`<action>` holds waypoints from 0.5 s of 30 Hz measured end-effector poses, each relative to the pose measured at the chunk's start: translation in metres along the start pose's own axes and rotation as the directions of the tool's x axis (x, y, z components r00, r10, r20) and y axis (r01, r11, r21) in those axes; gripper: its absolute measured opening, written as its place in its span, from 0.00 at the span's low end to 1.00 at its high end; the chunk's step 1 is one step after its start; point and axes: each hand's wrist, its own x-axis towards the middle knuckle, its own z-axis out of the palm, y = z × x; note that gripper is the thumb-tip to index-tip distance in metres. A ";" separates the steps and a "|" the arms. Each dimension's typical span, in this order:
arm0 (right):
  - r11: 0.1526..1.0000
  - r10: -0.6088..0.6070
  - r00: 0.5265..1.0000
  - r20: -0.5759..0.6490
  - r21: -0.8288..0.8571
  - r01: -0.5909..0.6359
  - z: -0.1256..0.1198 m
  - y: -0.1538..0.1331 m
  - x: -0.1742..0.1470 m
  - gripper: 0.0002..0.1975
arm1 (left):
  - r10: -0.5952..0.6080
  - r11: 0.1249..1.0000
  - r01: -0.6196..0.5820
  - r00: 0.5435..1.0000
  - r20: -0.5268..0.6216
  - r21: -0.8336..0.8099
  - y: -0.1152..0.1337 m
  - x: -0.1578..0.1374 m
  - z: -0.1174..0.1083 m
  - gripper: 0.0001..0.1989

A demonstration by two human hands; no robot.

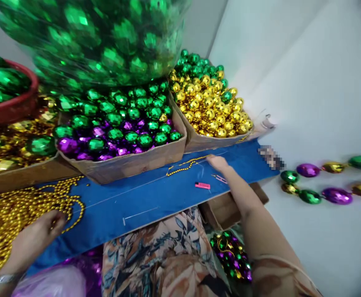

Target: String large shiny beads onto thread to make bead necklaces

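Observation:
A thin pale thread (121, 193) runs taut across the blue cloth between my two hands. My left hand (46, 233) is closed at the thread's left end, above a heap of gold bead strands (10, 218). My right hand (218, 163), arm stretched out, pinches the end of a short gold bead strand (183, 168) that loops on the cloth near the boxes. Its fingertips also lie along the thread. Close to the right forearm are a pink lighter (202, 185) and small pink-handled thread snips (220, 178).
Cardboard boxes hold green and purple balls (131, 138) and gold balls (211, 109). A large clear bag of green ornaments (106, 41) rests above them, with a red basin (19, 107) at left. A bead garland (337, 196) lies at right. A white plastic needle-like piece (140, 213) lies in front.

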 end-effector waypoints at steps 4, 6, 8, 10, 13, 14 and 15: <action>0.989 0.147 0.988 -0.046 -0.017 -0.148 -0.003 0.042 -0.009 0.17 | -0.027 0.998 0.025 0.999 -0.039 -0.057 0.019 0.001 0.002 0.11; 0.994 0.112 0.989 -0.094 -0.006 -0.113 0.002 0.021 -0.009 0.18 | 0.041 0.991 -0.048 0.997 -0.062 -0.126 0.037 0.001 0.004 0.11; 1.000 -0.005 0.991 -0.135 0.014 0.007 0.015 -0.027 -0.010 0.19 | 0.095 0.975 -0.109 0.992 -0.079 -0.195 0.054 0.001 0.007 0.13; 0.972 -0.220 0.965 -0.140 0.046 0.228 0.035 -0.090 -0.019 0.19 | 0.115 0.960 -0.137 0.988 -0.103 -0.245 0.066 0.001 0.009 0.15; 0.813 -0.563 0.817 -0.125 0.096 0.575 0.066 -0.179 -0.041 0.15 | 0.103 0.948 -0.140 0.984 -0.143 -0.285 0.076 -0.001 0.013 0.17; 0.765 -0.623 0.771 -0.133 0.106 0.636 0.075 -0.202 -0.048 0.15 | 0.101 0.944 -0.142 0.984 -0.149 -0.299 0.077 -0.002 0.015 0.17; 0.730 -0.659 0.738 -0.144 0.110 0.674 0.082 -0.220 -0.054 0.14 | 0.098 0.939 -0.141 0.984 -0.150 -0.313 0.079 -0.003 0.016 0.17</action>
